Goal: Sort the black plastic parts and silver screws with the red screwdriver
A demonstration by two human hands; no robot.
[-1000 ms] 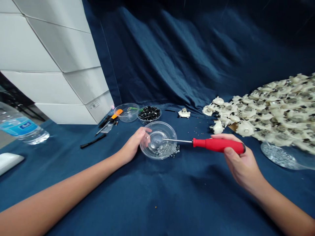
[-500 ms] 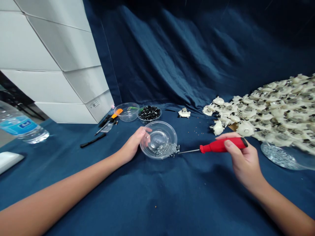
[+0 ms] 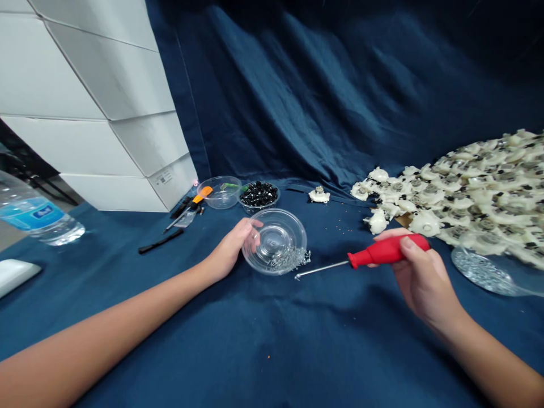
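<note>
My left hand (image 3: 233, 246) is closed on the left rim of a clear plastic bowl (image 3: 274, 218), thumb and fingers on its wall. Small silver screws (image 3: 287, 259) lie heaped at the bowl's right side, some sticking to its rim. In my right hand (image 3: 425, 277) is a red-handled screwdriver (image 3: 386, 250), its shaft pointing left. The tip sits just below and right of the bowl, apart from it, with what looks like a small screw at its end.
Behind the bowl stand a container of black parts (image 3: 259, 194) and a clear container (image 3: 221, 192). White plastic parts (image 3: 480, 198) pile up at right, near a clear dish of screws (image 3: 484, 272). White boxes (image 3: 106, 153), a water bottle (image 3: 42, 215) and an orange-handled tool (image 3: 202, 194) are at left.
The screwdriver tip has moved away from the screws at the bowl's rim, down and left, and the tool now tilts more. My left hand and the bowl have hardly moved.
</note>
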